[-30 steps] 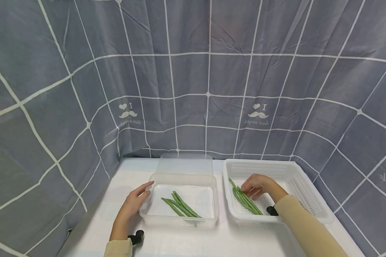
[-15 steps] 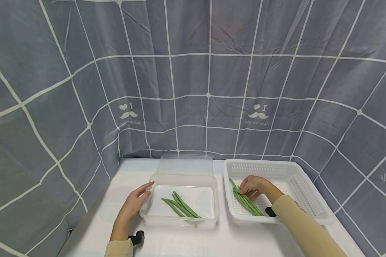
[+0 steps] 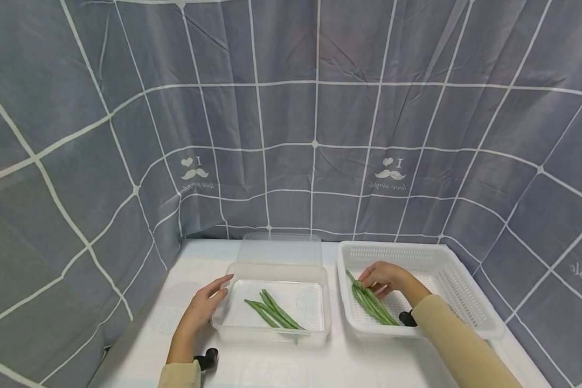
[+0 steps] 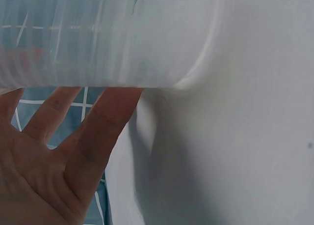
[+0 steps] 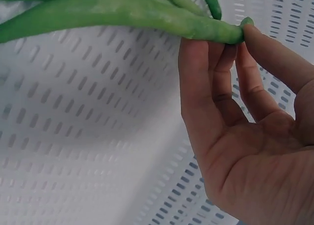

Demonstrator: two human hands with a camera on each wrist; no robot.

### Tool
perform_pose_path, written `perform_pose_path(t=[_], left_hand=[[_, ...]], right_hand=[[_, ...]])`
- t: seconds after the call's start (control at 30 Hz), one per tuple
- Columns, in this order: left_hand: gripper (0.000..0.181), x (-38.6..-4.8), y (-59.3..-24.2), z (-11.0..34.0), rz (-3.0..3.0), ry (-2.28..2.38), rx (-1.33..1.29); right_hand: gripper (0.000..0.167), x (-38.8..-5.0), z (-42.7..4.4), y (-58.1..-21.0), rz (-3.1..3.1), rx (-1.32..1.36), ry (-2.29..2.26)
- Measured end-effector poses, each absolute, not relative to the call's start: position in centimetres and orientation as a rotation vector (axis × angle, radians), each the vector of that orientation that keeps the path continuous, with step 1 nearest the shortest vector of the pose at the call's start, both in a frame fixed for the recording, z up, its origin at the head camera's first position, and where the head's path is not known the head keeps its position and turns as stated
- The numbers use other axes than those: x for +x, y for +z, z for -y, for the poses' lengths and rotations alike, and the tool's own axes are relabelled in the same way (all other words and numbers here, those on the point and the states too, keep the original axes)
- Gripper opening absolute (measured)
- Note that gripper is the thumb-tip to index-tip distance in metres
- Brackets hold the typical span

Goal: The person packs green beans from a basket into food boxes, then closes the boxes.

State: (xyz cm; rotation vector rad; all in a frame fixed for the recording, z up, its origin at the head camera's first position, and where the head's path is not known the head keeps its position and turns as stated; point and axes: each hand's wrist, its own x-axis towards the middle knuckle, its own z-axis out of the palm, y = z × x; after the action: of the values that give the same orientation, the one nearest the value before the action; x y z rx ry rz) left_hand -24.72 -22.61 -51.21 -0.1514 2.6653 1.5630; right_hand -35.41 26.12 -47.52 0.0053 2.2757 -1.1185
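Several green beans [image 3: 374, 306] lie at the left side of a white perforated basket [image 3: 465, 285]. My right hand [image 3: 384, 277] reaches into it. In the right wrist view, the thumb and fingers of the right hand [image 5: 260, 122] pinch the end of one green bean [image 5: 122, 14]. To the left, a clear plastic container [image 3: 327, 302] holds several more green beans [image 3: 274, 311]. My left hand [image 3: 205, 303] rests against that container's left side, fingers extended. In the left wrist view, the fingers of the left hand [image 4: 59, 151] touch the container's wall [image 4: 117, 63].
A clear lid [image 3: 280, 248] lies behind the container on the white table [image 3: 252, 366]. A grey curtain with white grid lines [image 3: 291, 118] hangs around the back and both sides. The basket's raised walls surround the right hand.
My right hand has shifted slightly left along the beans, towards their upper ends, and its fingers have come to a bean's end. My left hand stays at the container.
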Motion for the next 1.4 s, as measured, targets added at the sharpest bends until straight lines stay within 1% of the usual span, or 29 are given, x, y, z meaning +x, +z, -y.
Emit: perform_pose_path(t=[0.33, 0.43, 0.6, 0.73, 0.9, 1.1, 1.4], left_hand=[[0.045, -24.8, -51.6, 22.7, -2.657, 1.582, -0.143], [0.046, -24.8, -51.6, 22.8, -2.651, 1.581, -0.144], [0.046, -24.8, -51.8, 22.9, -2.643, 1.589, -0.143], [0.045, -24.8, -51.9, 23.0, -2.649, 1.587, -0.137], [0.045, -24.7, -52.1, 23.1, -2.654, 1.591, -0.126], [0.046, -24.7, -52.0, 23.0, -2.646, 1.586, -0.151], [0.045, -24.8, -51.6, 22.9, -2.645, 1.588, -0.161]], right_hand=[[0.033, -36.2, -25.4, -45.9, -2.11, -0.031, -1.371], [0.031, -36.5, -25.0, -45.5, -2.036, -0.054, -1.468], [0.02, -36.7, -24.3, -44.6, -1.942, -0.065, -1.593], [0.021, -36.4, -23.7, -43.9, -1.909, -0.086, -1.626], [0.022, -36.2, -22.1, -43.5, -1.884, -0.107, -1.655], [0.022, -36.6, -20.0, -43.5, -1.853, -0.114, -1.674], [0.033, -37.2, -16.3, -43.3, -1.845, -0.119, -1.661]])
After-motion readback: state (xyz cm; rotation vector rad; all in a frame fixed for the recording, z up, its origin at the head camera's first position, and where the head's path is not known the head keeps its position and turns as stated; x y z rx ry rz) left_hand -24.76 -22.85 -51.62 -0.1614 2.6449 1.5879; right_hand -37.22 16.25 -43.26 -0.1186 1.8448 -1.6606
